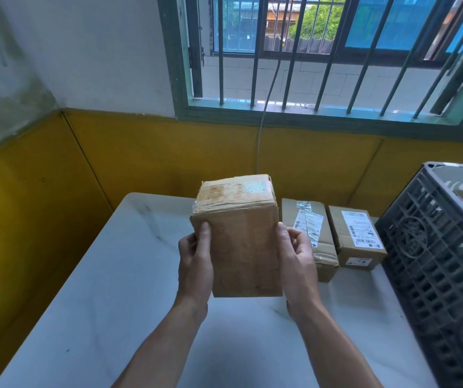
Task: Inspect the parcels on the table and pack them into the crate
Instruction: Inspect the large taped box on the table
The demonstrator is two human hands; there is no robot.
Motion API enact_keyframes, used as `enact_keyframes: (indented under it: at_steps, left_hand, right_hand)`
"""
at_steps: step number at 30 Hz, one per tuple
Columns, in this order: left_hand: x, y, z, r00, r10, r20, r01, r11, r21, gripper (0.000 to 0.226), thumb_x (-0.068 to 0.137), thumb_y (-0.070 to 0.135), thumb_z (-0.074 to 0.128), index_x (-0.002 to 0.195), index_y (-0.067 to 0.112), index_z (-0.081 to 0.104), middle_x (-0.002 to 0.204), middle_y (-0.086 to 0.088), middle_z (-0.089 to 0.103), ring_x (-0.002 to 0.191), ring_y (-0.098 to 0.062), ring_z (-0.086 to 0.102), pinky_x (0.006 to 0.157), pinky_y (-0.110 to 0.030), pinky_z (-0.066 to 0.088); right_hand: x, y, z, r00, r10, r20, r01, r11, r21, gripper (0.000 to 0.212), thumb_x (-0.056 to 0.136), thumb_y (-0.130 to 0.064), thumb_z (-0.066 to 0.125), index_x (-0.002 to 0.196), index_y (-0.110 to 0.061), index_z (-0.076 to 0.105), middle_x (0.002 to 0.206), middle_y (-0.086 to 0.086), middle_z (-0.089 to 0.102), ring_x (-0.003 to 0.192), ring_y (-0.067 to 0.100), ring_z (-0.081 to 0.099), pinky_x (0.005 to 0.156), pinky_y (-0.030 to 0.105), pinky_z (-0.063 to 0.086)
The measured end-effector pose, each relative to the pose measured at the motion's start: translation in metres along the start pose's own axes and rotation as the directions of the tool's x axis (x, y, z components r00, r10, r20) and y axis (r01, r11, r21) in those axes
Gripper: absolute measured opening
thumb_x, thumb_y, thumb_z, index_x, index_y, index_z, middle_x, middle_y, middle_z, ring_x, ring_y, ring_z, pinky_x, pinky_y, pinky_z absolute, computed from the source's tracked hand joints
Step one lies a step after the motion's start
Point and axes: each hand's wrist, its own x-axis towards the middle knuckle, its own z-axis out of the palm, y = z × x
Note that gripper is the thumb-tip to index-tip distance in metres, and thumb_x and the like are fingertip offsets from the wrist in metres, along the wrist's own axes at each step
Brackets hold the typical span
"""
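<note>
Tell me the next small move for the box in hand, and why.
Probably turn the worn brown cardboard parcel over to check its hidden faces: the left hand and right hand grip its sides above the white marble table, and the near face shows no label. The dark grey plastic crate stands at right.

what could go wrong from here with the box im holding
The held parcel is gripped only at its lower sides by the left hand and right hand above the table; it could slip and drop. Swinging it toward the crate could knock the longer labelled parcel or the shorter labelled parcel lying between. Its crumpled taped top might give way.
</note>
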Motion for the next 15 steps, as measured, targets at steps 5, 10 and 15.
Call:
enact_keyframes:
  at_steps: [5,10,15]
  left_hand:
    - [-0.0004,0.0000,0.0010,1.000,0.018,-0.012,-0.017,0.998,0.059,0.055,0.073,0.082,0.035,0.103,0.037,0.044,0.102,0.025,0.050,0.091,0.003,0.050,0.064,-0.021,0.036]
    - [0.0002,-0.0006,0.0003,0.999,0.024,0.023,-0.024,1.000,-0.003,0.056,0.077,0.085,0.031,0.117,0.047,0.041,0.106,0.028,0.053,0.097,0.004,0.053,0.067,-0.023,0.042]
    - [0.0016,-0.0011,-0.0007,0.999,0.018,0.031,-0.016,0.999,-0.052,0.075,0.067,0.094,0.031,0.123,0.045,0.039,0.110,0.023,0.051,0.101,0.000,0.050,0.090,-0.034,0.041]
  right_hand:
    - [-0.0017,-0.0006,-0.0016,0.999,0.004,0.048,-0.006,0.999,0.042,0.049,0.074,-0.069,0.059,0.115,-0.043,0.059,0.117,-0.014,0.068,0.110,0.004,0.063,0.091,0.030,0.053]
    - [-0.0036,-0.0004,0.0003,0.998,-0.004,0.057,0.001,0.998,0.055,0.047,0.079,-0.056,0.070,0.122,-0.038,0.068,0.106,-0.020,0.075,0.100,-0.003,0.069,0.085,0.025,0.055]
    - [-0.0043,-0.0035,-0.0006,0.999,-0.005,0.049,0.004,1.000,0.010,0.047,0.076,-0.069,0.063,0.114,-0.041,0.064,0.102,-0.022,0.071,0.100,-0.002,0.065,0.082,0.026,0.049]
